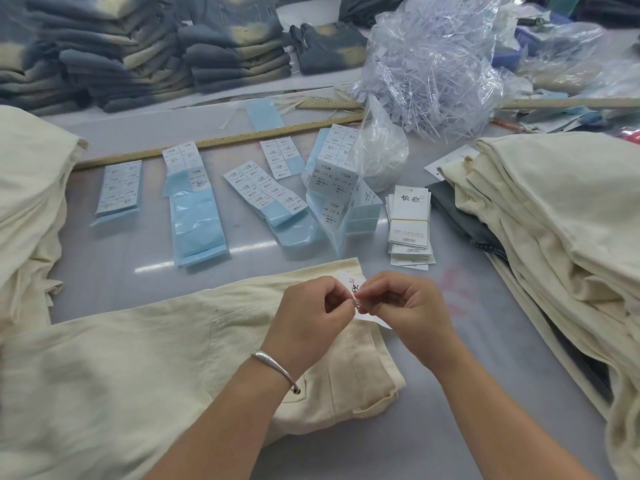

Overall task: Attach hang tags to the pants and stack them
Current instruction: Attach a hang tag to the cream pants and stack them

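A cream pair of pants lies flat in front of me, waistband to the right. Above its waistband, my left hand and my right hand meet, fingers curled, and pinch a small white hang tag with black characters between them. Most of the tag is hidden by my fingers. A banded bundle of white hang tags lies on the table beyond my hands. Piles of cream pants sit at the right and at the left.
Strips of size stickers on blue backing are spread across the grey table. A clear bag of plastic tag fasteners stands behind them. A long wooden ruler lies across the table. Folded blue-and-tan jeans are stacked at the back.
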{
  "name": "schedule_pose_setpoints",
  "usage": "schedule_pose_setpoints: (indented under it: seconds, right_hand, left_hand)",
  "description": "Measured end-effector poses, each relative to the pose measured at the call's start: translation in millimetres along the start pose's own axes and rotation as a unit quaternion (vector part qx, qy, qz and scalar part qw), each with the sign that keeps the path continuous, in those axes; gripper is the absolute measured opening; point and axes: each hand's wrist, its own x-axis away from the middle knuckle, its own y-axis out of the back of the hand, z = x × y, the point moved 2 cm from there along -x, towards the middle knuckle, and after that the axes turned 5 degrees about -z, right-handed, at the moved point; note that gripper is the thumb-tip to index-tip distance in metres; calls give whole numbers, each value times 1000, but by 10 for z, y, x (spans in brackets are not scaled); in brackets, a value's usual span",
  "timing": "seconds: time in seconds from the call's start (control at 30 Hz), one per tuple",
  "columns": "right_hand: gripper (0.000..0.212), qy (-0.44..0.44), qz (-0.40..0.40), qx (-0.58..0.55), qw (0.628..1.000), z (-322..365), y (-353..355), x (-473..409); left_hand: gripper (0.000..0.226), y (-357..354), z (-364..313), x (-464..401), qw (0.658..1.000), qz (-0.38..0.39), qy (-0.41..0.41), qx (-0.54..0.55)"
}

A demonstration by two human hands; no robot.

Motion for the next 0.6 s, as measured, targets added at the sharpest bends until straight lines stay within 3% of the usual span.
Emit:
schedule_pose_setpoints:
  seconds: [0.1, 0.27, 0.47, 0.6]
  right_hand:
    - [32, 33, -6, 51, 998, 25, 16, -6]
    - [33, 16, 41, 64, 997, 3, 33, -41]
    - [33, -82, -24, -147, 985, -120, -35, 9]
    - [45, -127, -23, -199, 971, -164, -42, 29]
  left_hand:
    - [15, 0, -12, -15, 1000, 18, 6, -7]
    - [17, 10, 24, -16, 998, 53, 16, 4]
    - [18, -16, 14, 14, 991, -21, 64, 112]
    - [20, -15, 60, 29, 983, -21, 89, 159]
